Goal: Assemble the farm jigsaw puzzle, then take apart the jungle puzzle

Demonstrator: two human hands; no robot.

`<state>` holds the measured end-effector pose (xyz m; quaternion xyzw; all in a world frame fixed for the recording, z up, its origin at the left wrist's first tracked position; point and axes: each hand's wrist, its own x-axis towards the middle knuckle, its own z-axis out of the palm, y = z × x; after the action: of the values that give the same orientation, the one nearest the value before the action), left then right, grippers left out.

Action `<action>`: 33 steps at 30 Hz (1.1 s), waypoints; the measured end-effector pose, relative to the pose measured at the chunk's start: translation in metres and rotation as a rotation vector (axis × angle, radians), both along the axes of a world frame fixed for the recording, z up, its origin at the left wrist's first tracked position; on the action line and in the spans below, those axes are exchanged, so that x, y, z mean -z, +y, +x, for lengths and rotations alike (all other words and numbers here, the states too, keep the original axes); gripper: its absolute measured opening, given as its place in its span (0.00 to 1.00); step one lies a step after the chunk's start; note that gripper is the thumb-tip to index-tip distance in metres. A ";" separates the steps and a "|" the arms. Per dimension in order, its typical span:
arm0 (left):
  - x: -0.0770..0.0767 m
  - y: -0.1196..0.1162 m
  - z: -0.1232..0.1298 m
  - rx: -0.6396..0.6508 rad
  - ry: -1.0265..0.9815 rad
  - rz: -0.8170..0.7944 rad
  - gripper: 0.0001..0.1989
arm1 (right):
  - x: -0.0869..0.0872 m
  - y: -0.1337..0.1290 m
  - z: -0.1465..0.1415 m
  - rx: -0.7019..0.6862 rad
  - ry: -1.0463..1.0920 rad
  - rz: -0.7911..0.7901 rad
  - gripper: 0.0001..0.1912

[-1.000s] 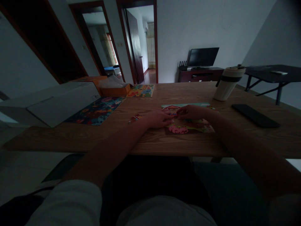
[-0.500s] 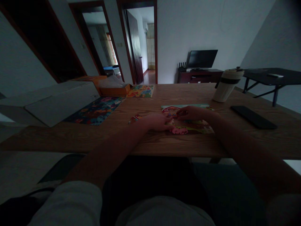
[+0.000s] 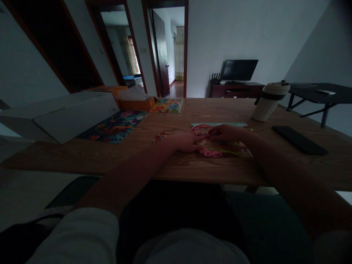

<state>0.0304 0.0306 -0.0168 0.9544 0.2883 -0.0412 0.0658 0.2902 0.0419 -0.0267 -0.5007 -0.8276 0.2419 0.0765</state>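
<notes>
A colourful picture puzzle point(image 3: 233, 150) with a red barn and a pink animal lies flat on the wooden table. My left hand point(image 3: 188, 142) rests at its left side, fingers apart, the tips touching the puzzle. Over its upper middle, my right hand point(image 3: 221, 132) is bent down with thumb and fingers drawn together. Whatever lies between those fingertips is too dark and small to name. Some loose colourful pieces point(image 3: 160, 137) lie on the table left of my left hand.
At the left are a white box point(image 3: 74, 117), a dark blue picture sheet point(image 3: 118, 126), an orange box point(image 3: 137, 105) and a yellow picture sheet point(image 3: 167, 105). A bottle point(image 3: 266, 104) and a black phone-like slab point(image 3: 299, 139) stand and lie on the right of the table point(image 3: 176, 165).
The view has shifted slightly, so the room and table sit a little further right. My right hand's fingers are drawn in more tightly. My left hand stays beside the barn picture.
</notes>
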 end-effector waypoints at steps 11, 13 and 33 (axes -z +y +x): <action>-0.002 -0.014 0.006 0.041 0.027 -0.049 0.53 | 0.002 0.004 0.001 -0.051 0.022 0.028 0.21; -0.004 -0.017 0.008 0.035 0.007 -0.047 0.49 | 0.003 0.006 0.002 -0.069 0.012 0.036 0.21; -0.047 0.051 -0.104 -0.692 0.204 -0.431 0.41 | 0.001 0.035 0.073 0.635 -0.130 0.179 0.23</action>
<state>-0.0731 0.0812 0.0307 0.7566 0.5817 -0.1706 0.2452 0.3635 0.0767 -0.0273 -0.7392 -0.6515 0.0996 0.1386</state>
